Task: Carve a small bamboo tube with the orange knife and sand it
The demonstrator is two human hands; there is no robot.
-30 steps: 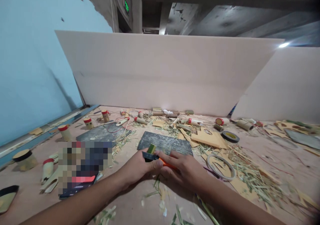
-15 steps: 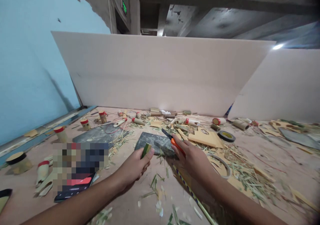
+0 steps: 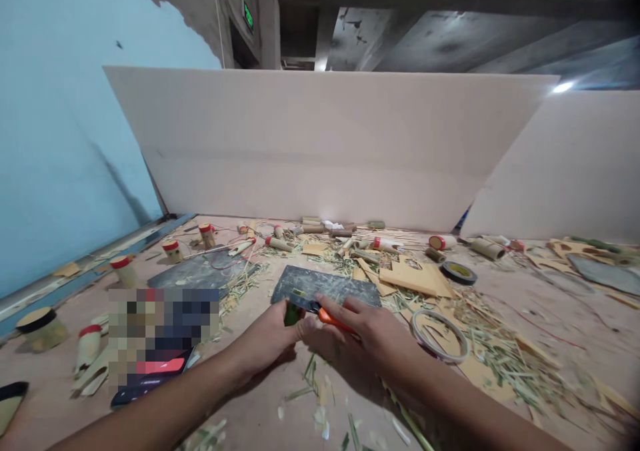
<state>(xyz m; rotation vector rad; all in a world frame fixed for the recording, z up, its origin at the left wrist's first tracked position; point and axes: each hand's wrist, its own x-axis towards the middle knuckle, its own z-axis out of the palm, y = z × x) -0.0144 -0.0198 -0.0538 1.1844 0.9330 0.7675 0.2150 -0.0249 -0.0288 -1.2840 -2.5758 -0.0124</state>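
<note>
Near the middle of the table, my left hand (image 3: 277,334) is closed around a short green bamboo piece (image 3: 292,313). My right hand (image 3: 357,324) grips a utility knife with an orange handle (image 3: 334,320). The knife's dark blade (image 3: 303,301) lies across the top of the bamboo piece, between the two hands. Just beyond them sits a dark, scuffed slab (image 3: 345,289), partly covered by my fingers. Green shavings (image 3: 311,377) are scattered on the table below the hands.
A phone (image 3: 150,377) lies at left near bamboo cups with red rims (image 3: 123,271). To the right are a black tape roll (image 3: 459,273), a pale tape roll (image 3: 440,335), cut yellow board (image 3: 417,277) and shavings. A white panel (image 3: 320,151) stands behind.
My right hand and the knife have moved down and left, bringing the blade onto the bamboo piece. The bamboo in my left hand has tipped and sits slightly lower.
</note>
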